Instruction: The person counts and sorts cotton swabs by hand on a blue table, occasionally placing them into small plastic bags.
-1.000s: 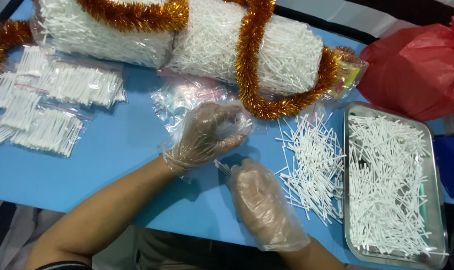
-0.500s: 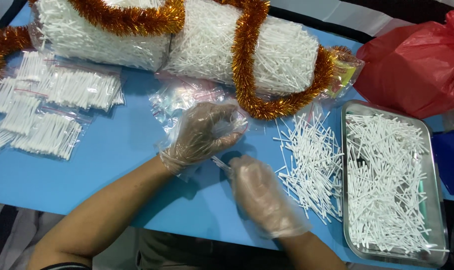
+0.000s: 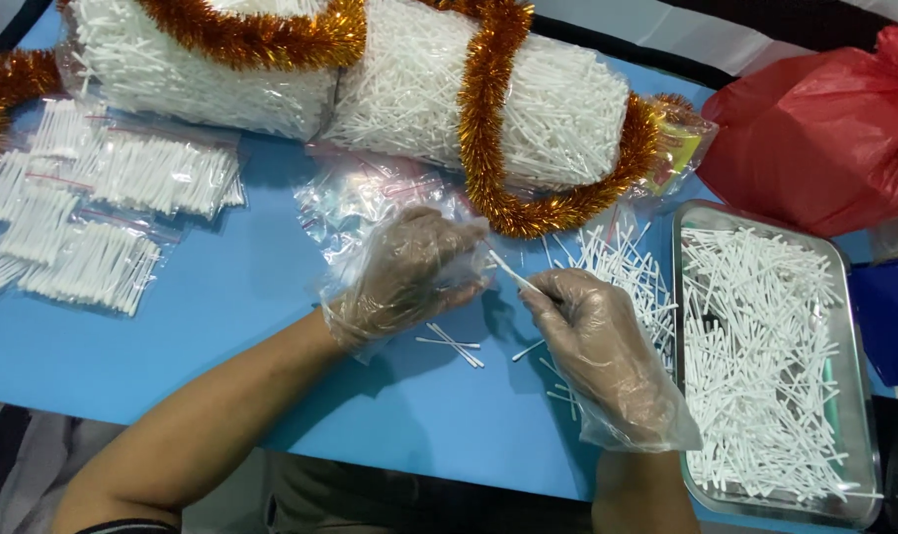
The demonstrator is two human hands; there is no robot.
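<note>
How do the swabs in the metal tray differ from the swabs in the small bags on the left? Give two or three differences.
The tray swabs lie loose and crisscrossed; the bagged swabs lie side by side in neat bundles. The tray swabs sit open in a metal tray; the bagged swabs are sealed in clear plastic. The tray swabs form one big heap; the bagged swabs are split into small portions. Both are white.

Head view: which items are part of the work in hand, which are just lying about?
In use:
left hand holding a small clear bag
right hand pushing a cotton swab toward it
loose swabs on the blue table
metal tray of swabs
filled bags

Lying about:
orange tinsel
red plastic bag
</note>
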